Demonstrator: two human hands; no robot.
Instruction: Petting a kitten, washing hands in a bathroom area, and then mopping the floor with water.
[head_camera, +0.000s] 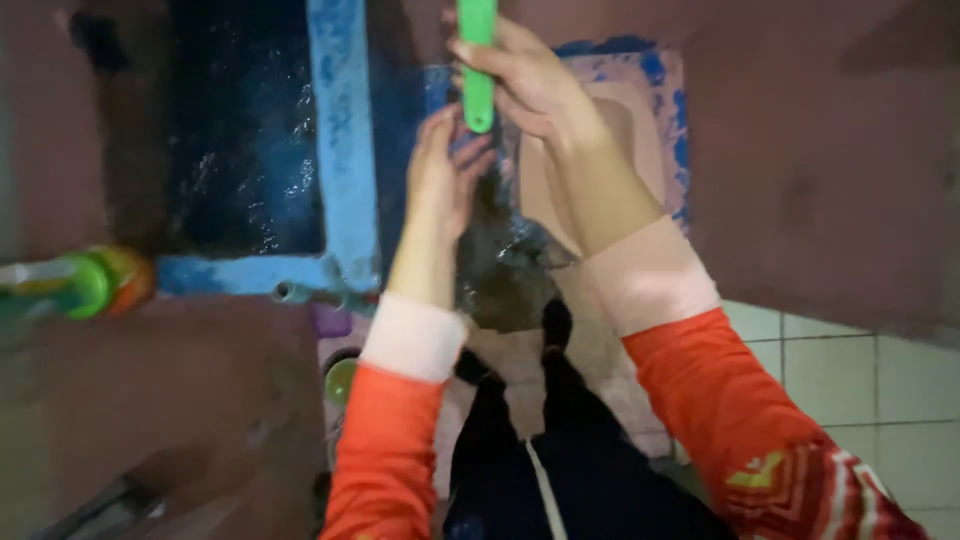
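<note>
My right hand is closed around a bright green handle that points up out of the top edge of the view. Just below and to its left, my left hand grips the top of a dark, wet cloth-like thing that hangs down between my forearms. The green handle's lower end sits right at the fingers of my left hand. What is at the handle's upper end is out of view. Both arms wear orange sleeves with pale cuffs.
A blue-rimmed water basin with dark water lies at the upper left. A green and orange bottle lies on the brown ledge at the left. A pale floor fixture with blue edges sits behind my hands. White tiles show at the right.
</note>
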